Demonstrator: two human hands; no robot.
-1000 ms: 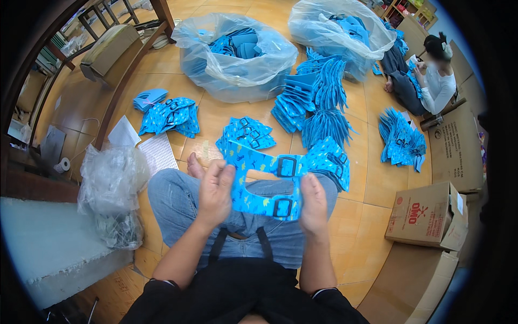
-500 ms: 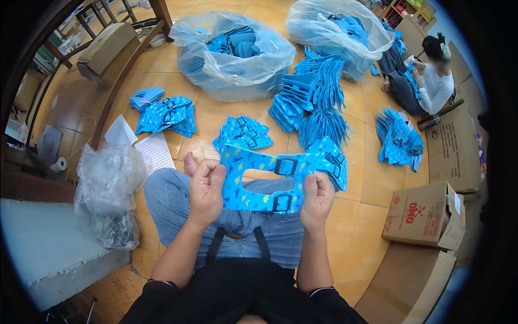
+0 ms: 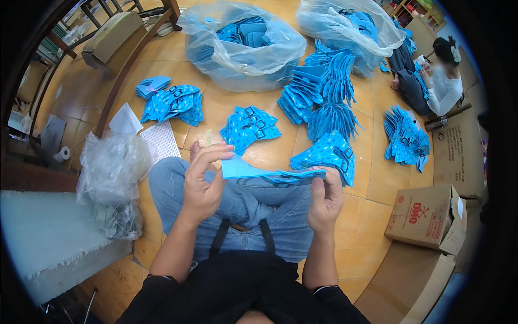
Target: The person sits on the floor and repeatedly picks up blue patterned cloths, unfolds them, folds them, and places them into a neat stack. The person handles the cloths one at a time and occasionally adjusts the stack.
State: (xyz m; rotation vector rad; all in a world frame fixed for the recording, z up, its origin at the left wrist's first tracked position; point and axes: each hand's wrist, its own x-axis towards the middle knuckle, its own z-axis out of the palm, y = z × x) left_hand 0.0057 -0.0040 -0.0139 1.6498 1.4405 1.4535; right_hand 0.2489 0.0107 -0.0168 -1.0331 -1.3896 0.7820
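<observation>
A blue patterned sheet piece (image 3: 245, 171), held by both ends above my lap, is tilted so that its plain blue side and edge show. My left hand (image 3: 204, 181) is closed on its left end, fingers over the top and thumb below. At the other end, my right hand (image 3: 326, 200) pinches it between thumb and fingers. The buckles and cut-out are mostly hidden at this angle. Just beyond my hands lie a fanned stack of patterned pieces with black buckles (image 3: 249, 127) and another patterned stack (image 3: 326, 156) to its right.
Two clear plastic bags (image 3: 243, 67) of blue pieces stand at the far side. More stacks (image 3: 175, 104) lie on the tiled floor. Crumpled plastic (image 3: 113, 170) sits left, cardboard boxes (image 3: 423, 216) right. Another person (image 3: 445, 89) sits at the far right, hands raised.
The piece has turned from facing me, buckles and cut-out showing, to nearly edge-on. My left fingers have shifted over its top edge. The view has swung slightly.
</observation>
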